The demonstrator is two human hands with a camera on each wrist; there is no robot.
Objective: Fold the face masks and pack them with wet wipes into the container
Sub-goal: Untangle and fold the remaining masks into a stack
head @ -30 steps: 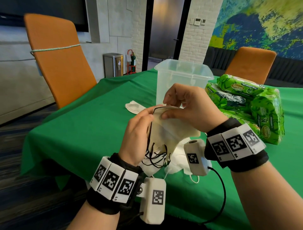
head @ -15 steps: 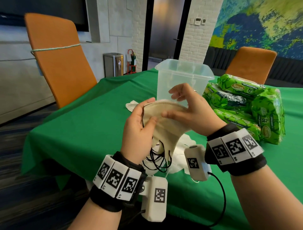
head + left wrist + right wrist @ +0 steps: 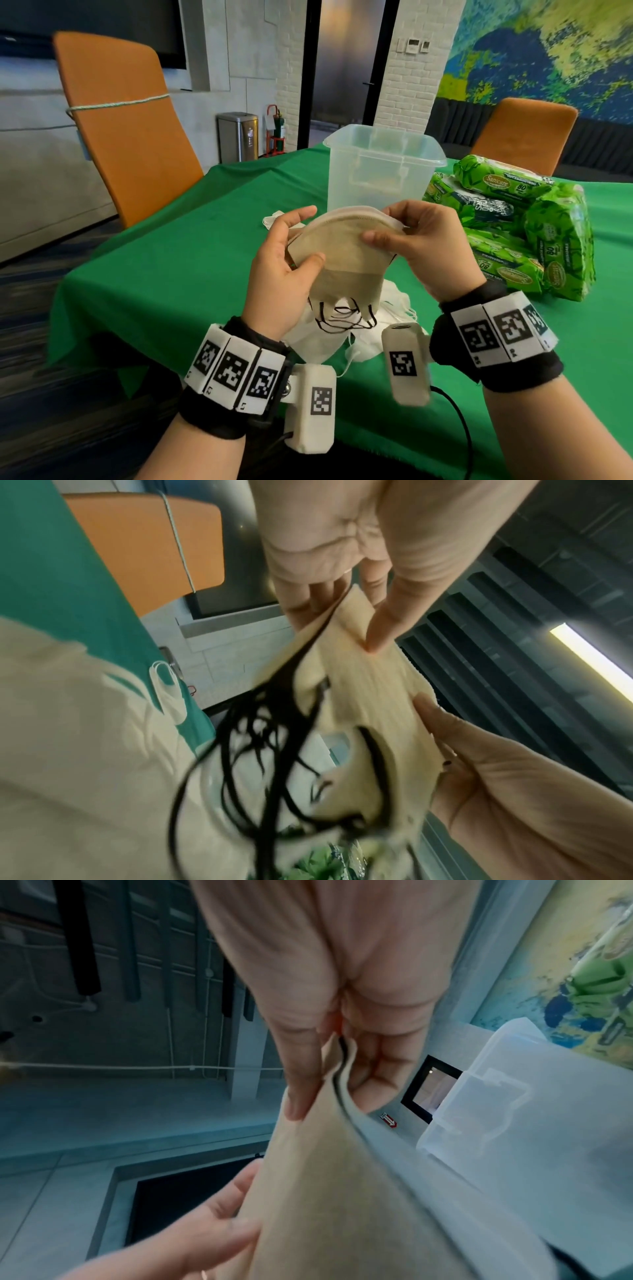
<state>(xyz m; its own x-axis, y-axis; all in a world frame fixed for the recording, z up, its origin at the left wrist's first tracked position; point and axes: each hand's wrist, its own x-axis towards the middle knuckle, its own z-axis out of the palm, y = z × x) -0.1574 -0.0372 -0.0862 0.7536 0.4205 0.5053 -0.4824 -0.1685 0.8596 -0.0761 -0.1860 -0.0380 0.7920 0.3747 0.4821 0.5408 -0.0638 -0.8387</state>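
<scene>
Both hands have turned the beige fabric face mask (image 3: 346, 253) so its curved seam now arches upward, raised before the clear plastic container (image 3: 383, 171). Left hand (image 3: 277, 270) pinches its left end between thumb and fingers; right hand (image 3: 421, 246) pinches the right end. Black ear loops (image 3: 339, 318) dangle over white masks (image 3: 394, 308) near the green table's (image 3: 171, 274) front edge. Green wet-wipe packs (image 3: 507, 219) sit stacked toward the right edge.

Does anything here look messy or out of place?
Mostly tidy. The black ear loops dangle in a tangle under the beige masks held by both hands. One white mask lies apart from the white pile, beside the clear container. The wet wipe packs are heaped unevenly.
</scene>
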